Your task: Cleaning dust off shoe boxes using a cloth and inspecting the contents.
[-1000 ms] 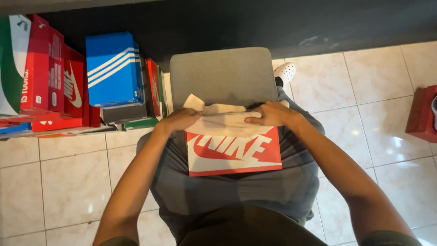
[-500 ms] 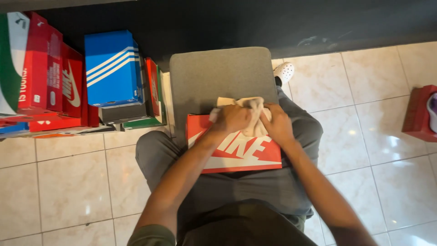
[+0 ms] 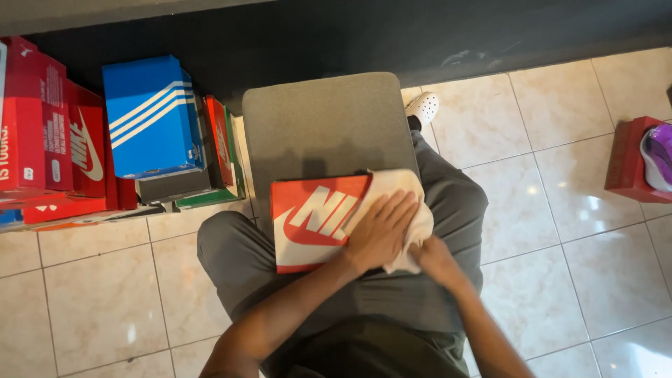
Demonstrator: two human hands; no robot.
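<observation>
While the red shoebox (image 3: 311, 220) lies across the person's lap, the left hand (image 3: 381, 231) presses flat on a cream cloth (image 3: 399, 189) with fingers slightly spread. Just below those fingers, the right hand (image 3: 434, 257) grips the cloth's lower edge; its fingers are hidden.

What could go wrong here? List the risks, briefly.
1. The red shoe box rests only on the person's lap, with no table under it; pressure from the left hand on the cloth could tip it toward the tiled floor.
2. The right hand only steadies the box's right edge, so the box may slide sideways.
3. Pressing hard could dent the cardboard lid.
</observation>
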